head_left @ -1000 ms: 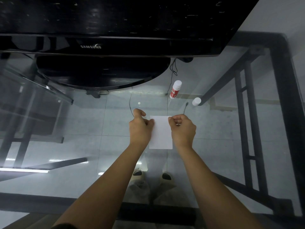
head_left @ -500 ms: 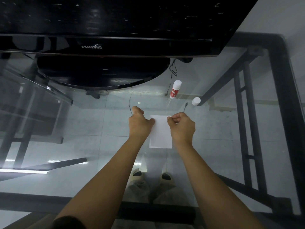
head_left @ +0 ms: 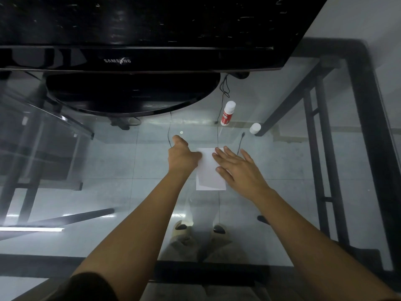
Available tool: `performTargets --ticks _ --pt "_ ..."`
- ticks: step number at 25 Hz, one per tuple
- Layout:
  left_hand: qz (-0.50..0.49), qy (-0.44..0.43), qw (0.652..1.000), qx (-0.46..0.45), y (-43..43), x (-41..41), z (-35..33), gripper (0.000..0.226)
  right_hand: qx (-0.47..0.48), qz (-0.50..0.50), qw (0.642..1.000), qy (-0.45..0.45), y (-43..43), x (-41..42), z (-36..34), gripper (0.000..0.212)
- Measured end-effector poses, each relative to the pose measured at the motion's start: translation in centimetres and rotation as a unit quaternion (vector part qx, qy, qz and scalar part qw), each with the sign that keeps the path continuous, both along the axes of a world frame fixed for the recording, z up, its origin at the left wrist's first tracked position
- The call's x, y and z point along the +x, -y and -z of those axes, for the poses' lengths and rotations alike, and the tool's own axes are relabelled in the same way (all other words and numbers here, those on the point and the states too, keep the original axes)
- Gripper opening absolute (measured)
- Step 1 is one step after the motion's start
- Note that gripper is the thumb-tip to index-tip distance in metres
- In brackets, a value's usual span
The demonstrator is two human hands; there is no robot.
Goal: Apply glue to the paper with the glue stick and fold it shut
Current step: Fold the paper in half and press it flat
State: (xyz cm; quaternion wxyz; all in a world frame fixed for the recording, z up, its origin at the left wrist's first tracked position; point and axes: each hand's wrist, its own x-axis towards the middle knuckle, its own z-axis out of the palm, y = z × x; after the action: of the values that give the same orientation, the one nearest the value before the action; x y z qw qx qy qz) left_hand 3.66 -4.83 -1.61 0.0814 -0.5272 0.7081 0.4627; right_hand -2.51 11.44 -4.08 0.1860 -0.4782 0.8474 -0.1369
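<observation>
A white folded paper (head_left: 208,174) lies flat on the glass table (head_left: 108,161) in the middle of the view. My left hand (head_left: 182,156) is curled at the paper's upper left corner, fingers pinching its edge. My right hand (head_left: 236,168) lies flat with fingers spread, palm down on the paper's right side. The glue stick (head_left: 227,113), white with a red label, stands upright and uncapped beyond the paper. Its white cap (head_left: 255,128) sits alone to the right of it.
A black Samsung monitor (head_left: 117,60) with a wide oval base (head_left: 130,94) stands at the back of the table. Thin black cables (head_left: 224,88) run down behind the glue stick. The black table frame (head_left: 366,131) borders the right side. My feet show through the glass.
My right hand has let go of its pinch on the paper's top right corner and opened flat onto the paper. My left hand stays at the left corner.
</observation>
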Motion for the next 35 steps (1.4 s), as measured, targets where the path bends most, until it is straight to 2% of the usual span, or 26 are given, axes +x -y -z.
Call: performTargets --ticks 4,6,7,9,10,11,13,15,17,19,22,28,30,31,32,33,35 --pt "-0.004 0.006 1.000 0.014 0.4 0.3 -0.1 0.041 0.049 -0.025 0.998 -0.022 -0.5 0.0 0.3 0.053" --pt "0.046 0.017 0.998 -0.039 0.5 1.0 0.0 0.042 0.064 -0.030 0.997 -0.036 -0.5 0.0 0.4 0.055" --pt "0.092 -0.012 0.991 -0.097 0.5 1.5 0.1 0.038 0.068 -0.027 0.997 -0.037 -0.4 0.0 0.4 0.055" --pt "0.193 -0.151 0.948 -0.205 0.3 3.0 0.7 0.019 0.079 -0.027 0.996 -0.032 -0.3 0.1 0.5 0.056" --pt "0.245 -0.206 0.919 -0.230 0.5 3.5 0.9 0.015 0.086 -0.026 0.995 -0.034 -0.3 0.1 0.5 0.056" --pt "0.296 -0.230 0.895 -0.241 0.7 3.9 1.2 0.024 0.093 -0.027 0.995 -0.037 -0.3 0.2 0.6 0.056" --pt "0.407 -0.207 0.857 -0.238 1.3 4.4 1.7 0.044 0.101 -0.029 0.994 -0.042 -0.3 0.2 0.6 0.056" --pt "0.508 -0.135 0.810 -0.261 1.7 4.8 2.2 0.056 0.111 -0.031 0.992 -0.049 -0.2 0.2 0.5 0.057" --pt "0.566 -0.049 0.771 -0.288 1.3 5.0 2.4 0.064 0.121 -0.031 0.990 -0.059 -0.2 0.2 0.4 0.057" --pt "0.586 -0.005 0.753 -0.299 1.0 5.2 2.3 0.071 0.130 -0.034 0.988 -0.070 0.0 0.3 0.4 0.057" --pt "0.629 0.001 0.714 -0.308 1.0 6.5 2.4 0.076 0.144 -0.035 0.986 -0.077 0.1 0.3 0.2 0.057" --pt "0.688 -0.007 0.669 -0.282 0.3 10.5 2.3 0.071 0.154 -0.044 0.983 -0.087 0.3 0.5 -0.1 0.057" --pt "0.710 -0.036 0.643 -0.284 0.8 11.0 1.8 0.070 0.154 -0.043 0.983 -0.088 0.3 0.6 -0.1 0.057" --pt "0.706 -0.064 0.644 -0.287 1.1 10.8 1.5 0.068 0.151 -0.042 0.984 -0.087 0.2 0.6 -0.1 0.057" --pt "0.680 -0.094 0.668 -0.288 1.2 10.3 1.2 0.064 0.148 -0.041 0.985 -0.084 0.2 0.6 0.0 0.057" --pt "0.632 -0.112 0.712 -0.285 1.0 9.7 1.0 0.059 0.146 -0.038 0.985 -0.080 0.2 0.5 0.0 0.056" --pt "0.516 -0.088 0.808 -0.270 0.1 8.1 1.0 0.054 0.144 -0.033 0.986 -0.075 0.2 0.5 0.2 0.056"
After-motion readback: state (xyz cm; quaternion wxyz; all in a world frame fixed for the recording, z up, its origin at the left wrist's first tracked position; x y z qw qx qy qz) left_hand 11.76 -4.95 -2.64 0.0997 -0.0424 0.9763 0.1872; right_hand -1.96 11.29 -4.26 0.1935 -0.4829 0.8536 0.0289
